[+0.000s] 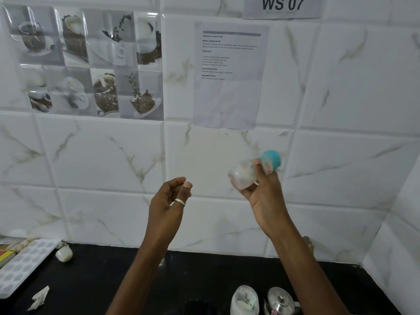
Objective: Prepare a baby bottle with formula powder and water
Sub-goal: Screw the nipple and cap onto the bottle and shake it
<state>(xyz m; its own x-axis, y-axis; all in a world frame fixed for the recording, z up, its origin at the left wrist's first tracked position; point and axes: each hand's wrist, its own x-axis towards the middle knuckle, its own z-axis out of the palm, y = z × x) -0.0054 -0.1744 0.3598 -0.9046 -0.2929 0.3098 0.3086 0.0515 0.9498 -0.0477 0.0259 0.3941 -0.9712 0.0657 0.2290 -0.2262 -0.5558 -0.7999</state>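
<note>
Bottle point(254, 170) sits tilted in the right hand point(264, 192), raised in front of the tiled wall point(113, 155), well above the black counter point(113, 280). Its teal cap point(272, 159) points up and right; the clear body looks milky white and blurred. The left hand point(169, 198) hangs beside it, apart, fingers loosely curled around nothing, a ring point(180, 202) on 1 finger. Open air lies between both hands. Along the counter's near edge stand a powder jar point(245, 300) and a steel kettle point(280, 301); a white tray point(25, 264) lies far left.
</note>
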